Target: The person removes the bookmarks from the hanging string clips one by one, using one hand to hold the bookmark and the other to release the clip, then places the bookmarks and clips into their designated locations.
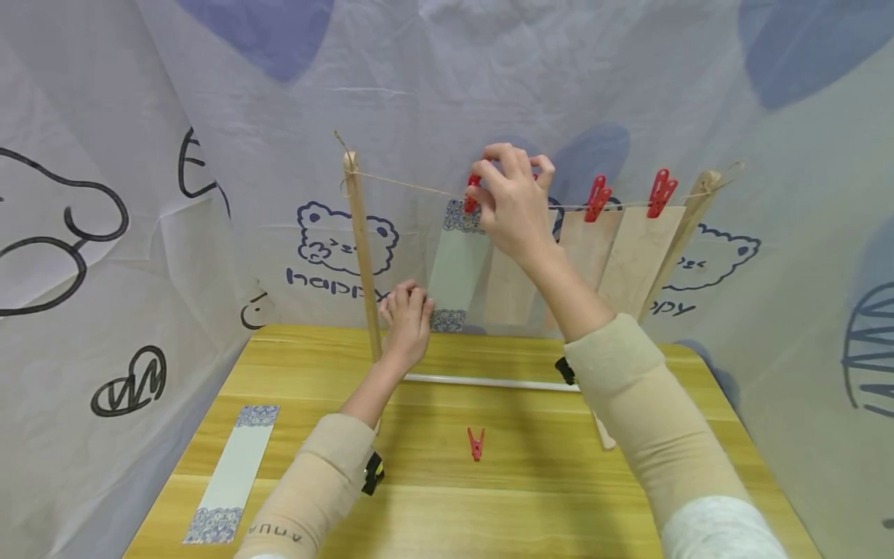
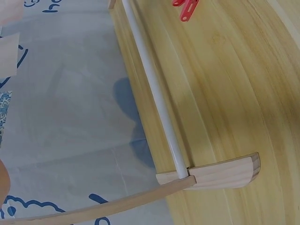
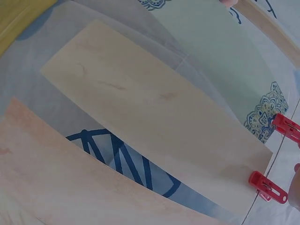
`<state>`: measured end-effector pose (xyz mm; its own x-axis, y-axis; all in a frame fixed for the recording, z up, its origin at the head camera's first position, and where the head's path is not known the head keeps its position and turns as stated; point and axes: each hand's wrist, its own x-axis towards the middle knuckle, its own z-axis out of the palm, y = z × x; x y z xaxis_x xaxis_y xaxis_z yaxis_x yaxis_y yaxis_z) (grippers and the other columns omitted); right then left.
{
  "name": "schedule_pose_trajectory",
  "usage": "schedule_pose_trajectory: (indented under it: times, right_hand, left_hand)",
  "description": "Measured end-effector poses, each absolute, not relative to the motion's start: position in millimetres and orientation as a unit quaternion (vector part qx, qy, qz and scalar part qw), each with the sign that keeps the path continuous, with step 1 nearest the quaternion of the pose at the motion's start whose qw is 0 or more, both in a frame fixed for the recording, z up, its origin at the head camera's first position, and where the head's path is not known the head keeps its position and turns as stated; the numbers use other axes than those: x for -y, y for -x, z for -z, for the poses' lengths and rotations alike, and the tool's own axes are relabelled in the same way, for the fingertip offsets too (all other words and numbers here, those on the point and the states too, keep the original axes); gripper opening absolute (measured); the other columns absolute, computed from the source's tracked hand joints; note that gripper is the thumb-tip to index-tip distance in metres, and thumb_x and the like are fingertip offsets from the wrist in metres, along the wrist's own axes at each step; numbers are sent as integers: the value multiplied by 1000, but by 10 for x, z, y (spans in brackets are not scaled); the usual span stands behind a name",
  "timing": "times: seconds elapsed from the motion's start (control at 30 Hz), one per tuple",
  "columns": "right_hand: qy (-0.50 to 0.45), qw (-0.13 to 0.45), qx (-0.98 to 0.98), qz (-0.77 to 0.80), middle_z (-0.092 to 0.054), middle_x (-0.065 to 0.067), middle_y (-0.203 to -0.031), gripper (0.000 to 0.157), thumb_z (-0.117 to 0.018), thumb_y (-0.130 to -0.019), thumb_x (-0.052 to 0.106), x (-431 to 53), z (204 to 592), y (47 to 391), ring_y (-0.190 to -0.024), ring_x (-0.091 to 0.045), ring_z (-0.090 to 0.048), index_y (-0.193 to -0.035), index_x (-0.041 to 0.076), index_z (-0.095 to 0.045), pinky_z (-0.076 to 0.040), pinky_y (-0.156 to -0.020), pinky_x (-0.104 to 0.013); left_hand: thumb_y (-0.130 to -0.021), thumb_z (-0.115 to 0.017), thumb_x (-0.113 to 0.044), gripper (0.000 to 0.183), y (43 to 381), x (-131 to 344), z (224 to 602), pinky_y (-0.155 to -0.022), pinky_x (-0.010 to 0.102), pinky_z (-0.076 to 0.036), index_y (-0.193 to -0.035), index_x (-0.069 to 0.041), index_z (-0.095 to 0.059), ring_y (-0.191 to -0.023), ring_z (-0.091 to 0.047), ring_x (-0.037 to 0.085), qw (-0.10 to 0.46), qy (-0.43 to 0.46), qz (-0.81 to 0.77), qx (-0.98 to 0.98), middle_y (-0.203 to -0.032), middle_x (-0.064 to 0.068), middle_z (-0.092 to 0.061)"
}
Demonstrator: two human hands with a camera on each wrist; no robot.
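My right hand (image 1: 515, 198) pinches a red clothespin (image 1: 472, 194) at the top of a pale green paper strip (image 1: 457, 264) with blue patterned ends. In the right wrist view that clothespin (image 3: 287, 127) sits over the string (image 3: 281, 145) and the strip's patterned corner. My left hand (image 1: 407, 322) is low by the strip's left edge, its fingers loosely bent; a fingertip (image 3: 228, 2) shows right at that edge. Beside the green strip hangs a beige strip (image 3: 154, 108) under another red clothespin (image 3: 267, 186), partly hidden by my right hand in the head view.
Two more strips hang at right from red clothespins (image 1: 658, 194). Wooden posts (image 1: 363, 256) hold the string, joined low down by a white rod (image 1: 489, 382). On the table (image 1: 545, 497) lie a loose red clothespin (image 1: 476, 444) and another patterned strip (image 1: 233, 473).
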<state>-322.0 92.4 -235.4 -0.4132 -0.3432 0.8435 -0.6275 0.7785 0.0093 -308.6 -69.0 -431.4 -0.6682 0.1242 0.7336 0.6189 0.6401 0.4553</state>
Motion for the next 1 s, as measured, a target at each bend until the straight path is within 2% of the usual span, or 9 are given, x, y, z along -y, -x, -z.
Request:
schedule_pose_trajectory:
  times: [0.47, 0.8, 1.0]
  right_hand:
    - [-304, 500, 789, -187, -52, -11, -104, 12, -55, -90, 17, -944, 2308, 3184, -103, -27, -47, -90, 7, -63, -19, -90, -51]
    - [-295, 507, 787, -193, -51, -13, -104, 14, -55, -90, 17, -965, 2255, 3109, -103, -27, -47, -92, 6, -63, -18, -91, -48]
    - [-291, 521, 776, -203, -51, -14, -102, 13, -56, -89, 17, -988, 2246, 3089, -101, -27, -47, -91, 6, -63, -18, -91, -49]
  left_hand:
    - [-98, -20, -35, 39, 3062, 711, 4304, -93, 59, -11, -94, -2, -42, -105, -31, 39, 337, 214, 366, 840, -117, 22, -34]
    - [-99, -22, -34, 38, 3065, 748, 4320, -93, 57, -11, -93, -2, -43, -105, -32, 38, 348, 215, 374, 832, -115, 20, -35]
    - [-98, -18, -41, 47, 3051, 783, 4322, -95, 57, -11, -94, -2, -44, -108, -33, 39, 343, 201, 372, 839, -116, 20, -35]
